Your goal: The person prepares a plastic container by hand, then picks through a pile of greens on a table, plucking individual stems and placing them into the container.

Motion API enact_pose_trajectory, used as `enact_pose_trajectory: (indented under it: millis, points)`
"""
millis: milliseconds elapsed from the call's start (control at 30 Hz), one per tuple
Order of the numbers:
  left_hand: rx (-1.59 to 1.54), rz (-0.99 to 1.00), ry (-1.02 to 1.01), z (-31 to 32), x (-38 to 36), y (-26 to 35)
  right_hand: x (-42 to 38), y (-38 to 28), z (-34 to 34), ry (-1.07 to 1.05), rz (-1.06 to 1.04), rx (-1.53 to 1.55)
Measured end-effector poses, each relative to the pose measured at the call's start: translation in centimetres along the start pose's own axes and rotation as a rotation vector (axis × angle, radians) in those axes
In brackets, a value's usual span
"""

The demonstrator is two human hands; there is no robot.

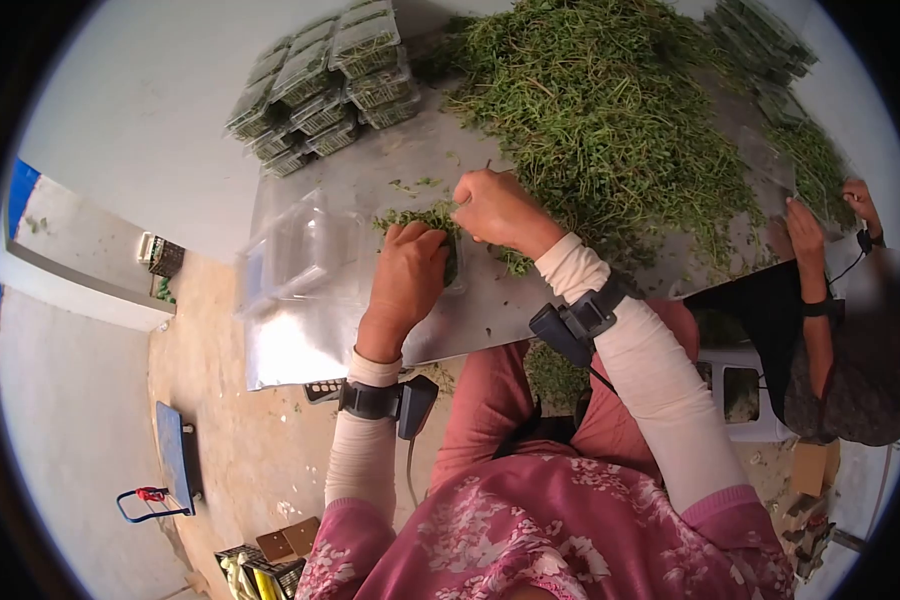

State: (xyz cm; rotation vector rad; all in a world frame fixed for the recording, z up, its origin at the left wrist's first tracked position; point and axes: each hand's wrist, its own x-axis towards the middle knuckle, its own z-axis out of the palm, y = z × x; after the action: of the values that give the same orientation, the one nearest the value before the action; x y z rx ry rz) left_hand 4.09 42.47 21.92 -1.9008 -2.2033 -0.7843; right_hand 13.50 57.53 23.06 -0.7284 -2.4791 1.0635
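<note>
A clear plastic box (454, 284) with green stems in it stands on the metal table in front of me. My left hand (408, 272) rests over the greens in this box, its fingers curled down into them; what they grip is hidden. Just to the right, my right hand (502, 208) is closed at the box's upper right edge, with a short stem tip showing above the fingers. Beyond it lies a large heap of green stems (610, 110). Open empty clear boxes (315, 245) sit left of my left hand.
Stacked filled boxes (320, 85) stand at the table's back left, with more at the back right (760, 40). A co-worker (850, 350) sits at the right, hands near greens. A blue trolley (175, 455) and a crate (260, 570) are on the floor.
</note>
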Motion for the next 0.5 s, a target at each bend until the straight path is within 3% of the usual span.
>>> enact_pose_trajectory:
  millis: [133, 233, 500]
  points:
    - [0.015, 0.000, -0.037, 0.2, -0.2, -0.1, 0.3, 1.0, 1.4, 0.158, -0.183, -0.128]
    - [0.021, 0.017, -0.063, 0.5, 0.0, -0.6, 0.3, 0.9, 1.4, 0.067, -0.183, -0.136]
    - [-0.048, -0.020, -0.025, -0.6, -0.6, 0.3, -0.2, 0.1, 2.4, 0.222, -0.218, -0.033]
